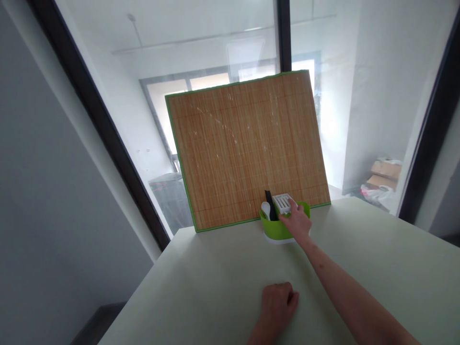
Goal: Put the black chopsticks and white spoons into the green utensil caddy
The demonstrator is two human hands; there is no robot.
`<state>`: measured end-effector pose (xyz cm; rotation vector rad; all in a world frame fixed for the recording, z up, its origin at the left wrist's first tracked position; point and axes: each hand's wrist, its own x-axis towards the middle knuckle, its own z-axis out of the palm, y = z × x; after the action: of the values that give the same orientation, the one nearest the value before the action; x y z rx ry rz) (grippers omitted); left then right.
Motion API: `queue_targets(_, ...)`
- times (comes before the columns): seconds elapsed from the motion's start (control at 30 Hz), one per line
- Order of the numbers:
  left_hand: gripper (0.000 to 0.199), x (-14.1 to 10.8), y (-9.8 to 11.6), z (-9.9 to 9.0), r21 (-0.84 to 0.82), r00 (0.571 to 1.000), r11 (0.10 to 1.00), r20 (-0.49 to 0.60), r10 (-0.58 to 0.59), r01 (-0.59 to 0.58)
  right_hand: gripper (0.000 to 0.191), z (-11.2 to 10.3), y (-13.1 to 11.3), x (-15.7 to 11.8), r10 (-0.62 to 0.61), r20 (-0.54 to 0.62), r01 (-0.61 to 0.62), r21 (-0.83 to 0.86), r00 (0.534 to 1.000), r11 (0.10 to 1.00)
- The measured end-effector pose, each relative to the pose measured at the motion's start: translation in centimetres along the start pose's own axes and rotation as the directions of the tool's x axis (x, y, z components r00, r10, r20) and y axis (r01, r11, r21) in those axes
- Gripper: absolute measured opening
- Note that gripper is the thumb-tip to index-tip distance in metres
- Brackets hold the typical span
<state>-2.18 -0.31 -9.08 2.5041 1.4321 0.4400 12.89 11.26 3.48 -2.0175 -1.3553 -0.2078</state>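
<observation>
At the far side of the pale worktop (pixel 208 273), the right hand (pixel 297 224) has its fingers partly closed around a white slotted piece (pixel 281 203) at a green container (pixel 276 231). A light grip on its edges, kept level, would suit it. Close on the left, a white spoon (pixel 265 208) and black utensil (pixel 271 212) could snag; behind stands a bamboo mat (pixel 240 153). Nearer, the left hand (pixel 276 304) rests, fingers curled, visibly holding nothing.
</observation>
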Motion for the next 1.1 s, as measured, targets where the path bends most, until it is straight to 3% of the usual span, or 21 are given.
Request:
queue_targets(0.27, 0.023, 0.2, -0.4, 0.4, 0.002, 1.0, 1.0, -0.013, 0.01, -0.01, 0.071, -0.8, 3.0, 2.5, 0.039, -0.037, -0.04, -0.013, 0.999, 0.999)
queue_targets(0.77, 0.027, 0.9, -0.9, 1.0, 0.064, 0.999, 0.998, 0.037, -0.009, 0.006, 0.065, -7.4, 16.9, 11.1, 0.117, -0.137, -0.132, -0.113, 0.984, 0.985)
queue_targets(0.93, 0.027, 1.6, -1.7, 1.5, 0.086, 0.995, 0.996, 0.096, -0.018, 0.01, 0.065, -8.1, 21.1, 12.6, 0.118, -0.149, -0.138, -0.134, 0.982, 0.981)
queue_targets(1.1, 0.027, 1.9, -2.7, 2.7, 0.092, 0.994, 0.996, 0.108, -0.029, 0.019, 0.068, -7.5, 23.4, 13.2, 0.127, -0.153, -0.142, -0.089, 0.98, 0.986)
